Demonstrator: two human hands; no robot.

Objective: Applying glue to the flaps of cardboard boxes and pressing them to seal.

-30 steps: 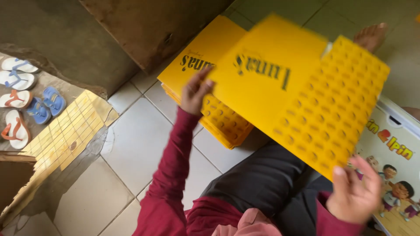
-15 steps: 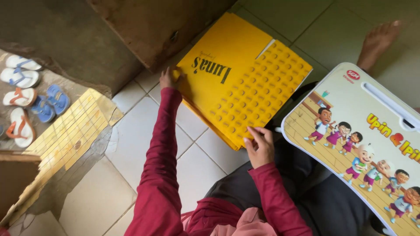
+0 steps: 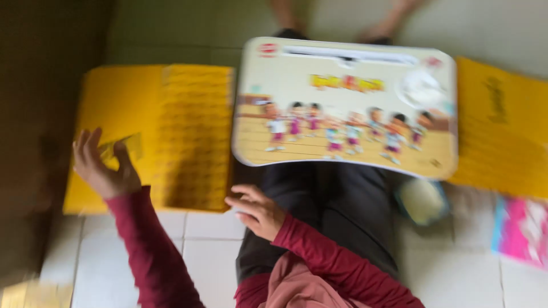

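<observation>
Left hand [image 3: 103, 165] is resting on the yellow board [image 3: 154, 131], fingers spread, maybe pinching a small yellow piece [image 3: 123, 147] (too blurry). The board's lying at 10 o'clock from the lap, long axis running away. Right hand [image 3: 257, 210] is hovering empty.

1. A yellow board [image 3: 154, 137] is lying flat on the tiled floor at the person's left, part smooth, part covered in rows of studs, its detail blurring.
2. A small yellow piece [image 3: 123, 147] is sitting on the board's smooth part, touching the fingers of the left hand [image 3: 103, 168].
</observation>
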